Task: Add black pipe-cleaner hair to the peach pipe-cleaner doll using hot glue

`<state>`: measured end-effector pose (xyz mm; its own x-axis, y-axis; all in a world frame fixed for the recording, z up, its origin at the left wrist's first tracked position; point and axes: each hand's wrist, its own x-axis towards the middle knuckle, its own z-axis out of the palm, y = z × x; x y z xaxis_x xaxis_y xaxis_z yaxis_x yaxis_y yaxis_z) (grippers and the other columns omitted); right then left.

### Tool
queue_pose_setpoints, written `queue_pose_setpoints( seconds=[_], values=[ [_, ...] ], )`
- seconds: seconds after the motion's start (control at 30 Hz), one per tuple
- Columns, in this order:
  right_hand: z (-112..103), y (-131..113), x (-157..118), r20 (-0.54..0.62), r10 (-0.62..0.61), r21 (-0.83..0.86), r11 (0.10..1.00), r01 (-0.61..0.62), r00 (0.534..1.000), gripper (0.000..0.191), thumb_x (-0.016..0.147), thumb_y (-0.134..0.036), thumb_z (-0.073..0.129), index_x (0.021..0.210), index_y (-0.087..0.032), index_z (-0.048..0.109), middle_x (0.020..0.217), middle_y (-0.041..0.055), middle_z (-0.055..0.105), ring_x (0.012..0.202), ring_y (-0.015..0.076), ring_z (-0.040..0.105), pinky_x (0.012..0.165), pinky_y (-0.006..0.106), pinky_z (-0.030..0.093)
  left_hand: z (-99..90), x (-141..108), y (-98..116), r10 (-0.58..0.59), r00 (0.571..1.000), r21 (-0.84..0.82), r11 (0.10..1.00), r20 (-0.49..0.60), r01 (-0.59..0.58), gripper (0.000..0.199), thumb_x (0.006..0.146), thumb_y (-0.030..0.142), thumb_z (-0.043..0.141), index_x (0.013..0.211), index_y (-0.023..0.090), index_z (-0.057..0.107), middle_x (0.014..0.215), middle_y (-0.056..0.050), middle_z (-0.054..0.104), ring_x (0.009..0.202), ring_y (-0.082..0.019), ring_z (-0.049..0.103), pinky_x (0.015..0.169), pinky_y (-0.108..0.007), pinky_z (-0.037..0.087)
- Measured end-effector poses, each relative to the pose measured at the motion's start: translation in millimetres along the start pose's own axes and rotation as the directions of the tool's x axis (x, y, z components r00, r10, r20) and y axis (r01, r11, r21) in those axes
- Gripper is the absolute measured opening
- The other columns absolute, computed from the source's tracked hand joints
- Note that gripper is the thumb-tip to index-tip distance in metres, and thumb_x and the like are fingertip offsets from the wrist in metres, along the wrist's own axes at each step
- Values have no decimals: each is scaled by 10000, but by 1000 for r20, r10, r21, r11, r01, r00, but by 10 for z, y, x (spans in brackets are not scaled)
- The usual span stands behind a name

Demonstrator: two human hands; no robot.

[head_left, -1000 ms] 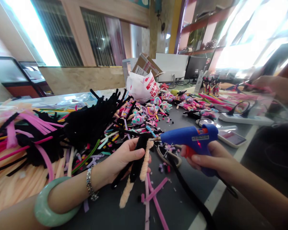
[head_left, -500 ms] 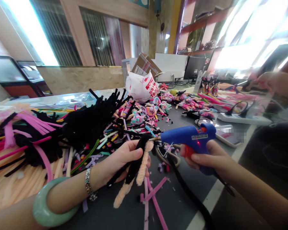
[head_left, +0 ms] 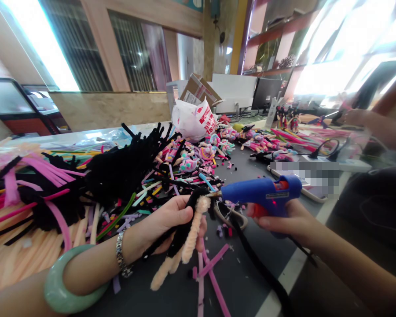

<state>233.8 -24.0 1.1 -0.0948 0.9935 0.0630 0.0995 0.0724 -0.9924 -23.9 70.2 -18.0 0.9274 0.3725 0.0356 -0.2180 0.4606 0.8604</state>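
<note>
Dark grey workbench [head_left: 251, 273] in a bright workshop | left hand [head_left: 165, 224] — fingers curled tight, pinching fuzzy black and peach chenille stems [head_left: 191, 233] together above the bench | right hand [head_left: 280, 220] — wrapped firmly round a blue plastic hot glue gun [head_left: 260, 193], its metal nozzle right beside the stems | big heap of black pipe cleaners [head_left: 122, 171] just behind

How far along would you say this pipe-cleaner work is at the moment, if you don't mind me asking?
Some looks done: small figures stand at the far end of the table, with more lying nearby. In hand, the left hand grips black and peach chenille stems, and the right hand holds a blue hot glue gun with its nozzle beside them. Much seems left: loose heaps of black stems and peach stems.
</note>
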Motion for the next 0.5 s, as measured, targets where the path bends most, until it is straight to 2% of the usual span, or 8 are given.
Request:
queue_pose_setpoints(
  seconds=[0.17,0.3,0.4,0.5],
  values=[
    [-47,-15,-17,-7,-26,-89,996,25,1000,213,644,-302,796,816,-213,710,811,37,713,725,184,648,655,277,526,-4,1,4,3,1000,8,1000,-4,-3,294,802,393,658,903,148,530,749,-48,677,565,-176,683,554,-268,541],
    [-74,-52,-33,-18,-29,-133,991,26,999,227,635,-345,795,816,-234,714,800,47,715,696,214,652,602,315,536,5,4,14,-3,1000,4,1000,-17,4,301,791,389,674,905,155,524,746,-46,680,571,-180,688,561,-265,541],
    [-37,-72,-74,-79,-62,-122,991,52,995,199,628,-345,801,784,-255,717,768,36,707,668,210,642,590,323,536,17,4,17,4,999,4,1000,-35,-3,317,777,393,687,904,157,518,740,-45,680,564,-182,686,561,-268,543],
    [42,-68,-132,-154,-71,-103,993,55,986,200,625,-341,803,794,-271,722,775,35,715,697,224,656,644,342,553,23,7,3,20,999,-3,1000,-49,-20,315,775,389,688,919,168,515,736,-41,680,571,-187,686,559,-278,548]
  ],
)
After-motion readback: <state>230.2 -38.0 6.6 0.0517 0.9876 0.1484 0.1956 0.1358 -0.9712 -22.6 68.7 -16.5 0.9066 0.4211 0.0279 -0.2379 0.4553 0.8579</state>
